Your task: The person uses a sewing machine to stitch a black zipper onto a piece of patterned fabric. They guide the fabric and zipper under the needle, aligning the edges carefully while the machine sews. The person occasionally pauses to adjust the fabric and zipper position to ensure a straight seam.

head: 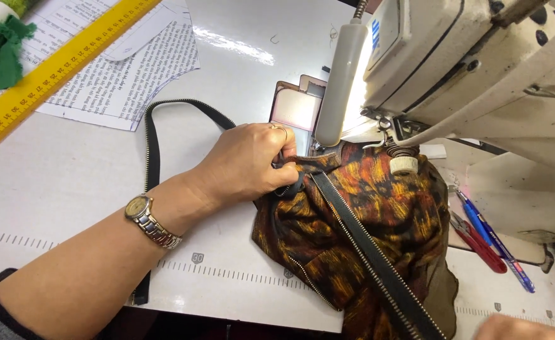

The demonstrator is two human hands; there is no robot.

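Note:
My left hand (249, 162) pinches the orange, brown and black patterned fabric (378, 214) at its upper left edge, right beside the sewing machine's presser foot (378, 140). A black zipper tape (378, 261) runs diagonally across the fabric, and its free end loops back over the white table (69, 182) behind my wrist. A wristwatch (148, 220) sits on that arm. Only a sliver of my right hand (523, 328) shows at the bottom right edge, near the fabric's lower corner; its grip is hidden.
The cream sewing machine (479, 69) fills the upper right. A yellow ruler (50, 69) and printed paper patterns (126, 69) lie at upper left. Red-handled snips (479, 242) and a blue pen (498, 245) rest right of the fabric. Green cloth (3, 44) sits at far left.

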